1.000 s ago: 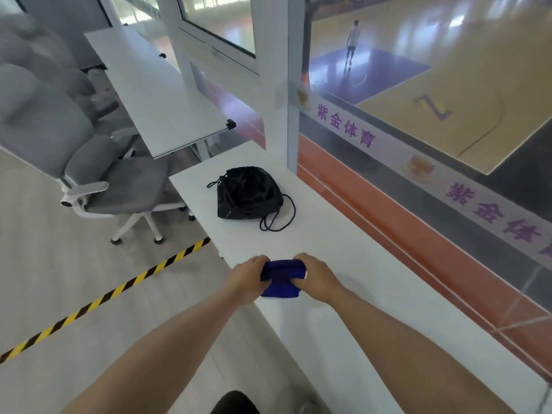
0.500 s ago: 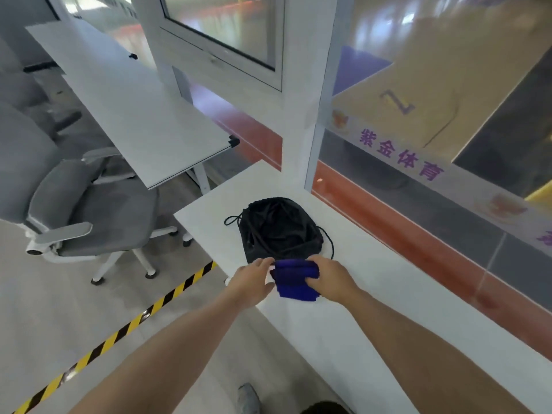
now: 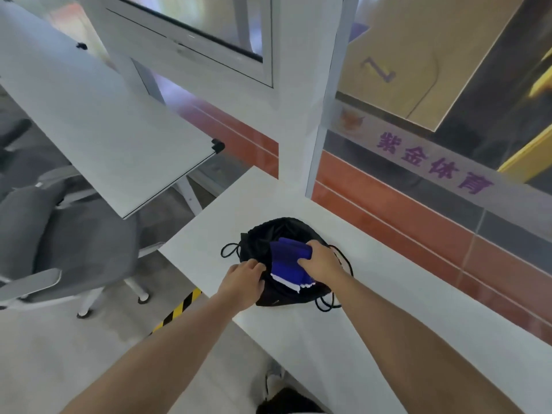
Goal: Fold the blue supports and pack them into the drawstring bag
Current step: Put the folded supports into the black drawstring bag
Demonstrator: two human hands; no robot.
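A black drawstring bag (image 3: 264, 239) lies on the white table (image 3: 352, 339) near its far left end, its cords trailing out on both sides. Folded blue supports (image 3: 288, 264) with white edges sit over the bag's mouth. My right hand (image 3: 321, 259) grips the supports from the right. At the near left rim of the bag, my left hand (image 3: 243, 283) pinches the black fabric. Whether the supports are partly inside the bag is unclear.
A second white desk (image 3: 98, 135) stands at the left, with a grey office chair (image 3: 56, 234) beneath and beside it. A white pillar (image 3: 298, 115) and a glass wall run along the table's far side. Yellow-black tape (image 3: 179, 309) marks the floor.
Both hands carried the folded supports forward from the table's near part to the bag. My left hand let go of the supports and took hold of the bag's rim.
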